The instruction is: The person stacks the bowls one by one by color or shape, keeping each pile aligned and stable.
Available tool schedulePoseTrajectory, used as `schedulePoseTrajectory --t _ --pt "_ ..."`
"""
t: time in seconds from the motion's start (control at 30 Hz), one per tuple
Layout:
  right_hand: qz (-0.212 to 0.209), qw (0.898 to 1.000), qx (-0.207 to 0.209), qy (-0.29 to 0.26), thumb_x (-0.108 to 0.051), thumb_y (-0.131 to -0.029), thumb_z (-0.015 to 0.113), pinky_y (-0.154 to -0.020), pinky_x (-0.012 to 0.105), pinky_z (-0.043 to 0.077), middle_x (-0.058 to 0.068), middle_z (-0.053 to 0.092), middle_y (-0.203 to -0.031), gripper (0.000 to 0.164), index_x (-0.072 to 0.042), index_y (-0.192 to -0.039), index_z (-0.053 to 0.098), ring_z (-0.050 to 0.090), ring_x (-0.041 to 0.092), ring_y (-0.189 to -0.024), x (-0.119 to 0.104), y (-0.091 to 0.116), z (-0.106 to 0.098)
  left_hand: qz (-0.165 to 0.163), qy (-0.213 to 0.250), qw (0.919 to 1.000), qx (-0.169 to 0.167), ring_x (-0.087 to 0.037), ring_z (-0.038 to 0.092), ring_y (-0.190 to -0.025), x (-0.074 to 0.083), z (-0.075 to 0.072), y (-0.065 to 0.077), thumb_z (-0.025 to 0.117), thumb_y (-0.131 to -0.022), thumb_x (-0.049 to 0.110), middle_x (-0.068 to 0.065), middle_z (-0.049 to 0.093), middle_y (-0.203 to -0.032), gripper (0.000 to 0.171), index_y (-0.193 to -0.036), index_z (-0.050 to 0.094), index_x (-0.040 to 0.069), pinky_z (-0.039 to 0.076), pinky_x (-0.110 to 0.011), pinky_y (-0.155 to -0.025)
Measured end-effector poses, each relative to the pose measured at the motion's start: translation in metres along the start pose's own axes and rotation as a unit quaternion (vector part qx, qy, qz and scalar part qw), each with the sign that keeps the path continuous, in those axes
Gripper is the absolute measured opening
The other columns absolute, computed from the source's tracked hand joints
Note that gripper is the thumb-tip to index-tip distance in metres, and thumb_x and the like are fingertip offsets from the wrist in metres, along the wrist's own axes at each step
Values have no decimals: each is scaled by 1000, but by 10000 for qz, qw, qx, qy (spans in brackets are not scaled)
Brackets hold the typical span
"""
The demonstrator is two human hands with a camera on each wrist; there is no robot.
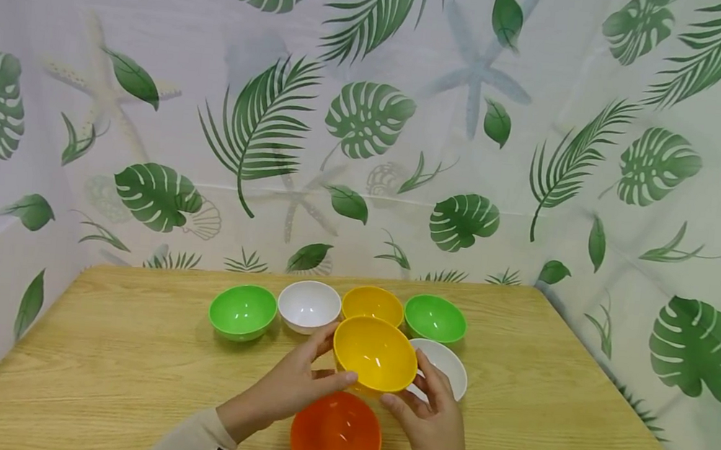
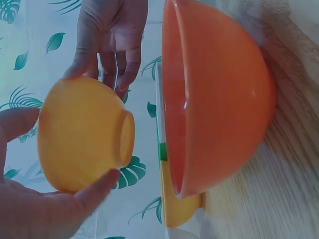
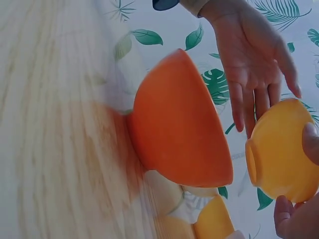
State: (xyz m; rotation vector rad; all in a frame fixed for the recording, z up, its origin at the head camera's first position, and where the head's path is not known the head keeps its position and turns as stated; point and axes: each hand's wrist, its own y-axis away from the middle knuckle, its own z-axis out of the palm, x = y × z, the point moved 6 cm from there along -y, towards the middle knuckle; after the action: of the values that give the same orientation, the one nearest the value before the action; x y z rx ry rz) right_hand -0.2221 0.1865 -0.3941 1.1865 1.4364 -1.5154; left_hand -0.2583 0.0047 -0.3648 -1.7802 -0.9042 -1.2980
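Both hands hold a small yellow bowl (image 1: 375,355) in the air, its mouth tilted toward the head camera. My left hand (image 1: 293,381) grips its left side, the thumb near the front rim. On the right side, the right hand (image 1: 430,413) grips it with thumb and fingers. Below the held bowl, a larger orange bowl (image 1: 336,440) stands upright on the table near the front. In the left wrist view the underside and foot ring of the yellow bowl (image 2: 82,134) show beside the orange bowl (image 2: 224,99), the two apart.
Behind the hands stand a green bowl (image 1: 242,313), a white bowl (image 1: 310,307), another yellow bowl (image 1: 373,303) and a second green bowl (image 1: 435,319). A second white bowl (image 1: 447,369) is partly hidden by the right hand. Leaf-patterned cloth (image 1: 359,239) rises behind the wooden table (image 1: 126,362).
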Motion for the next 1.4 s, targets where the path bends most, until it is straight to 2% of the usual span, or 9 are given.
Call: schedulePoseTrajectory --t 0.07,0.17,0.27,0.47,0.67,0.87,1.0,1.17,1.4 --pt "-103 9998 -74 -122 -2 -78 71 -88 30 46 13 39 -129 70 2 -140 38 49 18 -108 -1 1 0 124 146 9998 69 -28 34 -128 0 -4 1 69 -84 28 -13 38 -141 76 -144 30 5 43 -39 -92" --pt "-185 9989 -261 -340 2 -77 70 -88 32 46 14 40 -129 69 3 -139 38 51 16 -108 -3 2 1 207 197 9992 270 -27 43 -121 -1 -10 4 75 -77 27 -13 46 -133 75 -138 37 4 48 -32 -85" --pt "-129 9974 -501 -504 6 -76 69 -88 33 46 15 39 -130 70 5 -139 38 51 16 -110 -2 3 4 174 208 9990 347 -27 45 -118 -3 -15 5 78 -73 27 -11 48 -130 81 -139 37 5 50 -31 -81" --pt "362 9966 -555 -498 2 -75 71 -88 32 46 9 41 -133 69 -2 -137 41 53 17 -110 1 5 6 184 367 9991 127 -28 42 -121 -8 -16 11 79 -71 24 -6 39 -139 83 -143 38 13 49 -34 -84" --pt "430 9969 -517 -397 4 -74 71 -87 31 47 13 46 -133 66 1 -133 43 55 19 -106 3 7 6 256 656 9975 -31 -30 40 -124 -13 -16 16 77 -74 18 -10 38 -141 75 -139 42 5 47 -33 -86" --pt "484 9945 -781 -507 3 -72 73 -87 32 47 15 47 -131 70 1 -134 41 55 21 -106 5 7 8 183 671 9976 -64 -29 41 -123 -13 -19 21 79 -71 17 -14 43 -135 79 -138 39 2 48 -33 -85" --pt "111 9929 -1170 -179 1 -72 73 -88 31 46 16 43 -132 73 1 -137 39 54 20 -106 5 9 8 150 527 9983 -178 -29 40 -123 -15 -20 26 80 -70 18 -13 42 -135 89 -144 33 5 49 -33 -85" --pt "-383 9858 -1593 364 -5 -73 74 -86 31 48 13 43 -126 72 -2 -137 42 54 18 -106 3 11 10 274 -208 9991 -249 -29 44 -119 -18 -24 30 80 -70 26 -8 44 -134 86 -143 38 10 48 -32 -86" --pt "-242 9803 -1497 1268 -17 -68 78 -79 29 49 2 49 -123 71 -8 -133 50 49 13 -102 2 8 12 156 -403 9985 -339 -25 49 -115 -21 -28 31 82 -68 26 -9 47 -134 84 -139 41 4 49 -30 -84"
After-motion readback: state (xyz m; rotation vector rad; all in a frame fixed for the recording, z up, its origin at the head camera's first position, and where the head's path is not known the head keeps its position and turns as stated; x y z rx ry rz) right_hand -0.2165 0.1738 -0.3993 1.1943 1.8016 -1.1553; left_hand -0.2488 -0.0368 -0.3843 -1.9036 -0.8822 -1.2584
